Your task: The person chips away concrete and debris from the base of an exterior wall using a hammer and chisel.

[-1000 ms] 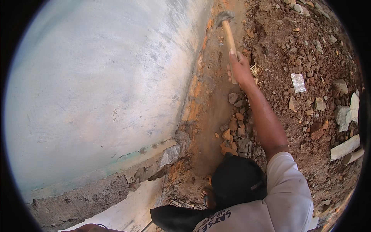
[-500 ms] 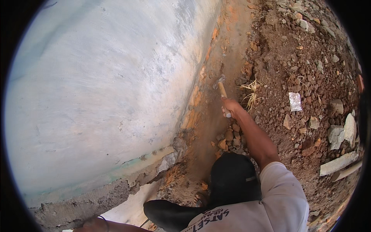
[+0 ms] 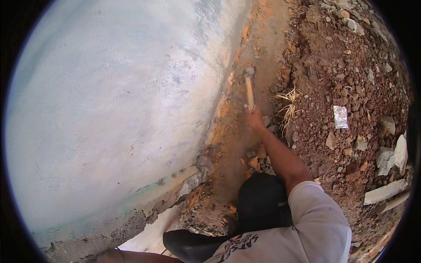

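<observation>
My right hand is wrapped round the wooden handle of a hammer. The grey metal head is at the far end, over the dusty strip of ground beside the wall's base. Whether the head touches the ground cannot be told. At the lower left, my left hand is by the rough broken edge of the pale plastered wall. A dark band circles that wrist, and the fingers are too dim and cut off to read. Exposed orange brick runs along the wall's base, left of the hammer.
Loose stones lie between my right forearm and the wall. A dry grass tuft is right of the hammer. Reddish rubble covers the right side, with a silver wrapper and pale broken slabs. My bent knee is in front.
The hammer and my right hand have shifted away from me and slightly left, the forearm stretched further out. More of the handle shows now. My left hand stays by the broken edge.
</observation>
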`<state>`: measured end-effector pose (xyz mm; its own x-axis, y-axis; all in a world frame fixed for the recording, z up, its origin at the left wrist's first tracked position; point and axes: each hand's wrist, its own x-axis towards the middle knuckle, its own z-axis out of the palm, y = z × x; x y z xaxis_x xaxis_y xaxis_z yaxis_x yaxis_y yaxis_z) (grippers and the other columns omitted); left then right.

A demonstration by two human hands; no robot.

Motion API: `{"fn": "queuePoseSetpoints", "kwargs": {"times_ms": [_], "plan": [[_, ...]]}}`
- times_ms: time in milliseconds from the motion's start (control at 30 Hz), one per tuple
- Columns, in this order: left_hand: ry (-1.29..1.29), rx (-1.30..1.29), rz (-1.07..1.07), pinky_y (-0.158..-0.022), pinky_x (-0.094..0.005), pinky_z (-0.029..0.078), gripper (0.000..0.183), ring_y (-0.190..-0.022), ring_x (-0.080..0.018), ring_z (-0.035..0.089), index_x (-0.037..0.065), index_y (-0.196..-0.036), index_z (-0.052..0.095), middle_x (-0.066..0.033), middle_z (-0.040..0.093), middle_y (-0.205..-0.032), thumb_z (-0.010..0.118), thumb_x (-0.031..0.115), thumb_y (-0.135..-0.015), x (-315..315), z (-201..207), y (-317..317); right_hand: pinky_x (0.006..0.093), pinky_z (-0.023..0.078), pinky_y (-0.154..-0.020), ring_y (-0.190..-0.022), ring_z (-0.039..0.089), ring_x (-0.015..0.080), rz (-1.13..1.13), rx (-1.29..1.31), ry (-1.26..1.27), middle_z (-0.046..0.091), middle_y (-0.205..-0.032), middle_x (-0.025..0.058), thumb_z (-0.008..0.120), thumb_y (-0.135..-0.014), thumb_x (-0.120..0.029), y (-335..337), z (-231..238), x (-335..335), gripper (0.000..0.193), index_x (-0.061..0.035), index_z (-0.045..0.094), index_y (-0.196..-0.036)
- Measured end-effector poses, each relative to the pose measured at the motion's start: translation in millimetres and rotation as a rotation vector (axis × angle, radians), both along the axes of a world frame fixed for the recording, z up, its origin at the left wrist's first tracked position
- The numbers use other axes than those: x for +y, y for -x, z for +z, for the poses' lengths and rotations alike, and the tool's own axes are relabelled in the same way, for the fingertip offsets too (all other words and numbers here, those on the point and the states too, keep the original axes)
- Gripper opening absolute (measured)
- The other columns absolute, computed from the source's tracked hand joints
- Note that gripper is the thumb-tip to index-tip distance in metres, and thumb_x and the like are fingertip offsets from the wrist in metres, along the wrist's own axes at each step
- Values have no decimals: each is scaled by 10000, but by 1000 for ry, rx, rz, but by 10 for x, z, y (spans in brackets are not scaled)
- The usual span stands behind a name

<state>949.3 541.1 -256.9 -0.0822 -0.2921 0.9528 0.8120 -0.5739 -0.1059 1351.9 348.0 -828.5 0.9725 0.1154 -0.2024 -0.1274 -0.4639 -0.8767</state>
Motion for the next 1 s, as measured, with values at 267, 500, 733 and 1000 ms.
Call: {"fn": "queuePoseSetpoints", "kwargs": {"times_ms": [267, 500, 733, 1000], "plan": [[-23, 100, -253, -668, -330, 599, 352, -796, -205, 692, -101, -1128, 611, -166, 722, -981, 679, 201, -960, 100, 172, 507, 329, 456, -425, -504, 529, 124, 19, 390, -498, 519, -692, 34, 540, -1026, -467, -194, 2098, -216, 438, -32, 492, -1028], [-45, 111, -228, -666, -326, 595, 341, -798, -200, 693, -105, -1111, 611, -172, 722, -980, 673, 198, -965, 175, 205, 559, 305, 460, -449, -509, 535, 132, -290, -233, -537, 522, -701, 36, 501, -1050, -438, -299, 1828, 322, 383, -56, 470, -1052], [-34, 76, -328, -662, -321, 589, 326, -800, -195, 694, -106, -1091, 610, -178, 721, -978, 672, 190, -968, 252, 245, 785, 364, 452, -442, -517, 513, 158, 125, 979, -284, 528, -710, 34, 540, -1029, -448, 378, 1081, 1, 425, -41, 512, -1147], [-131, 319, -214, -670, -324, 582, 298, -795, -209, 695, -82, -1066, 617, -175, 722, -975, 715, 164, -930, 231, 270, 762, 284, 460, -443, -517, 525, 131, -143, 26, -605, 526, -747, 53, 512, -1048, -430, -434, 2498, -106, 403, -32, 449, -1067]]}}
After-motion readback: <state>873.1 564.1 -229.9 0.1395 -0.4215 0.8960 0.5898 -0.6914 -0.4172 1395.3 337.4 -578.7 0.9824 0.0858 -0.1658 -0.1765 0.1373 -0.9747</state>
